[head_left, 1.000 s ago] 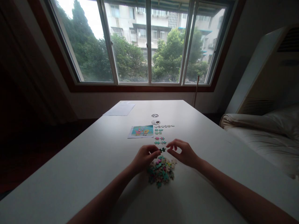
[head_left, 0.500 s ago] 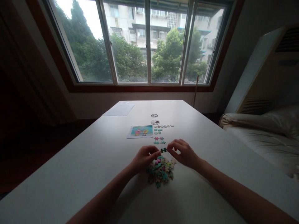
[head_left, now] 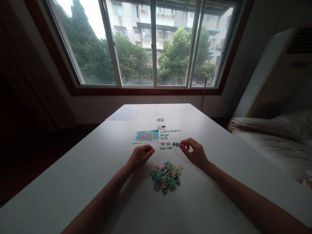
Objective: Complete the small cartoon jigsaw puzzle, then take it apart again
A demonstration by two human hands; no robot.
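My right hand (head_left: 195,152) pinches a joined pair of dark green jigsaw puzzle pieces (head_left: 175,144) by its right end, at the right of the sorted rows. The pair is beside some pink and teal pieces (head_left: 165,143); whether it touches the table I cannot tell. My left hand (head_left: 140,156) is closed with fingers curled, just below the picture sheet (head_left: 147,136), and nothing shows in its fingertips. Between my forearms lies a heap of mixed loose puzzle pieces (head_left: 167,177), mostly green, with pink, yellow and beige ones.
Short rows of puzzle pieces (head_left: 164,134) lie right of the picture sheet. Behind them are two round black-and-white items (head_left: 161,127). White paper (head_left: 123,113) lies at the far left of the white table (head_left: 85,172). A padded sofa (head_left: 265,136) stands on the right.
My right hand has carried the green pair forward and right, from above the heap to beside the rows. My left hand has let go of the pair and moved left and forward.
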